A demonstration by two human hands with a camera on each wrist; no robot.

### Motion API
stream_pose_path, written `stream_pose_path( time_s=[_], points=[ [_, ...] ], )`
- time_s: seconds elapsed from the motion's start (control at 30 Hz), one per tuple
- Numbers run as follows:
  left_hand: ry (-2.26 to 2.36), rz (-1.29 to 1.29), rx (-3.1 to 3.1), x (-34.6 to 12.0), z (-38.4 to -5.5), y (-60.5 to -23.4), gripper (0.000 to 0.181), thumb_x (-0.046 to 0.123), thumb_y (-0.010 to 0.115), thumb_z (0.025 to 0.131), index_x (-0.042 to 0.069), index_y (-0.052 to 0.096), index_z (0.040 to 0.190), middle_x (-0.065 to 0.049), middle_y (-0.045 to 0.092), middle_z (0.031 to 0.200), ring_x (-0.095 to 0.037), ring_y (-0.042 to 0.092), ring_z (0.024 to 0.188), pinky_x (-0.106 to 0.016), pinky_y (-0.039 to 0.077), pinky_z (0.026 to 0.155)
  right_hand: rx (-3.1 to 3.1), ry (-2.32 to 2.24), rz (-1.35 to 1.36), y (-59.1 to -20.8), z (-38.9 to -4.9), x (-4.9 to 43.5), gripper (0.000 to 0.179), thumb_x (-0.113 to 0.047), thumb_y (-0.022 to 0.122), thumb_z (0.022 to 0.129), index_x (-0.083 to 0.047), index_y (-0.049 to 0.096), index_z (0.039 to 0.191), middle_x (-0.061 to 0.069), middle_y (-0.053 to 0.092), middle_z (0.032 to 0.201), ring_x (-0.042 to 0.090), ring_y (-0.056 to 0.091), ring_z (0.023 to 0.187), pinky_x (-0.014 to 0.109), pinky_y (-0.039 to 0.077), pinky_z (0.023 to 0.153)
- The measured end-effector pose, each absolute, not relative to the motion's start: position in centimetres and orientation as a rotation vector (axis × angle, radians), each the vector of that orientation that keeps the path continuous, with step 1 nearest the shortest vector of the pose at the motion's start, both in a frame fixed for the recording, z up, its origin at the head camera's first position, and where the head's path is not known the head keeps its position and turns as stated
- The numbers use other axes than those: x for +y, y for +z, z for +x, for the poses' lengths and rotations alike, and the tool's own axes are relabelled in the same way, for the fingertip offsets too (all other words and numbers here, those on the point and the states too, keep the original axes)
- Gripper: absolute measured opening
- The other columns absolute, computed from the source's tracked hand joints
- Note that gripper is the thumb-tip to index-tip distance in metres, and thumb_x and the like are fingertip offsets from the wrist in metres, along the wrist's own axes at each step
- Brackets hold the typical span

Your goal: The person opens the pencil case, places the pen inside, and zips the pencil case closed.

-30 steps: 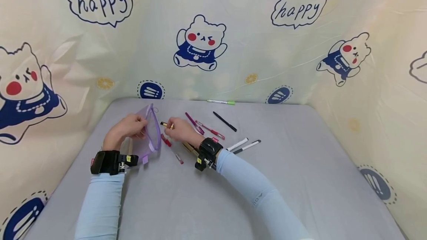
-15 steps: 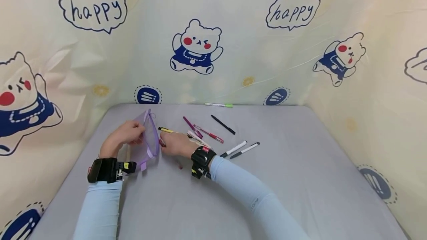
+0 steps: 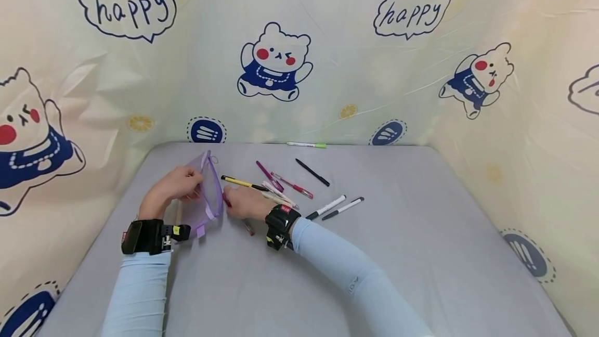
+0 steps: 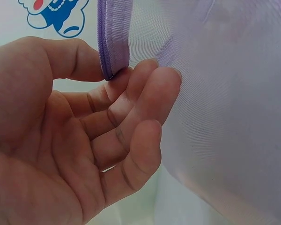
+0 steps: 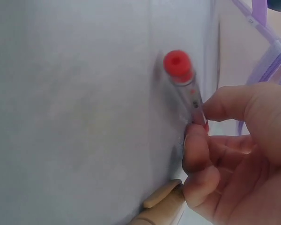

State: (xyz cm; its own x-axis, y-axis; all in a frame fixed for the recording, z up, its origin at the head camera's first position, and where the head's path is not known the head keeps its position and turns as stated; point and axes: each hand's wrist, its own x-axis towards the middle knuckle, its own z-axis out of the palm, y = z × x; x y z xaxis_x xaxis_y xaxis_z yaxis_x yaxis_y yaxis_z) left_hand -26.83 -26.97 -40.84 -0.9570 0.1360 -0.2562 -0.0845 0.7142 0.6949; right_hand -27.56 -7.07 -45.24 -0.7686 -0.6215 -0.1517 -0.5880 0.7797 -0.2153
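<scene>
My left hand (image 3: 180, 181) pinches the zipped edge of a purple mesh pouch (image 4: 225, 117), thumb on one side and fingers on the other. The pouch stands up at the left, its mouth facing right. Just right of it, my right hand (image 3: 248, 203) pinches a clear-barrelled red pen (image 5: 180, 68) between thumb and fingers. In the head view the hand covers most of this pen; its near end shows low over the table. A tan pen (image 5: 161, 208) lies beside the curled fingers in the right wrist view. Behind the right hand lies a yellow and black pen (image 3: 241, 182).
Several pens lie on the grey table (image 3: 398, 254): a magenta pen (image 3: 269, 175), a red pen (image 3: 299, 188), a black pen (image 3: 312, 172) and white pens (image 3: 343, 208). A green-capped marker (image 3: 306, 144) is at the back edge, by a printed curtain (image 3: 346, 66).
My right hand has come down toward me from beside the yellow pen and now pinches the clear red pen. The left hand keeps its hold on the pouch.
</scene>
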Motion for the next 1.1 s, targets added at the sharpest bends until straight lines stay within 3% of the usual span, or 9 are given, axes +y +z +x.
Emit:
stream_pose_path(
  time_s=[0.3, 0.7, 0.8, 1.0, 1.1],
  points=[
    [1.089, 0.03, 2.629, -27.0, -26.8, -40.7, 0.032, 0.021, 0.038, 0.098, -0.005, 0.056, 0.102, -0.015, 0.064, 0.091, -0.022, 0.066, 0.078, -0.033, 0.052, 0.067, 2.743, -0.244, -0.941, -45.3, -27.7, -7.3, 0.018, -0.028, 0.062, 0.095, -0.018, 0.05, 0.103, -0.005, 0.05, 0.077, 0.007, 0.049, 0.063, 0.021, 0.034, 0.053],
    [1.061, 0.053, 2.635, -27.0, -26.7, -40.8, 0.032, 0.022, 0.038, 0.1, -0.005, 0.056, 0.103, -0.015, 0.063, 0.091, -0.023, 0.065, 0.079, -0.034, 0.052, 0.068, 2.641, -0.444, -0.839, -44.6, -28.5, -6.9, 0.016, -0.024, 0.063, 0.092, -0.015, 0.05, 0.092, -0.005, 0.047, 0.069, 0.006, 0.045, 0.052, 0.021, 0.035, 0.046],
    [1.052, 0.052, 2.642, -27.0, -26.8, -40.8, 0.033, 0.023, 0.038, 0.1, -0.005, 0.056, 0.103, -0.015, 0.064, 0.092, -0.024, 0.066, 0.079, -0.034, 0.052, 0.068, 2.629, -0.509, -0.775, -44.2, -28.8, -6.8, 0.018, -0.024, 0.064, 0.092, -0.013, 0.053, 0.1, -0.004, 0.049, 0.07, 0.007, 0.045, 0.052, 0.022, 0.035, 0.046],
    [1.044, 0.069, 2.648, -27.1, -26.9, -40.7, 0.034, 0.023, 0.038, 0.101, -0.005, 0.056, 0.103, -0.015, 0.064, 0.091, -0.022, 0.066, 0.078, -0.035, 0.053, 0.068, 2.573, -0.673, -0.652, -44.0, -29.4, -6.6, 0.039, -0.026, 0.063, 0.093, -0.013, 0.052, 0.128, -0.002, 0.053, 0.073, 0.008, 0.046, 0.047, 0.023, 0.039, 0.043],
    [1.046, 0.069, 2.651, -27.1, -27.0, -40.8, 0.033, 0.023, 0.038, 0.101, -0.005, 0.056, 0.104, -0.015, 0.064, 0.091, -0.022, 0.065, 0.078, -0.035, 0.053, 0.068, 2.548, -0.765, -0.634, -43.8, -29.6, -6.3, 0.041, -0.025, 0.062, 0.094, -0.012, 0.051, 0.13, -0.001, 0.056, 0.073, 0.01, 0.048, 0.047, 0.024, 0.042, 0.044]
  ],
)
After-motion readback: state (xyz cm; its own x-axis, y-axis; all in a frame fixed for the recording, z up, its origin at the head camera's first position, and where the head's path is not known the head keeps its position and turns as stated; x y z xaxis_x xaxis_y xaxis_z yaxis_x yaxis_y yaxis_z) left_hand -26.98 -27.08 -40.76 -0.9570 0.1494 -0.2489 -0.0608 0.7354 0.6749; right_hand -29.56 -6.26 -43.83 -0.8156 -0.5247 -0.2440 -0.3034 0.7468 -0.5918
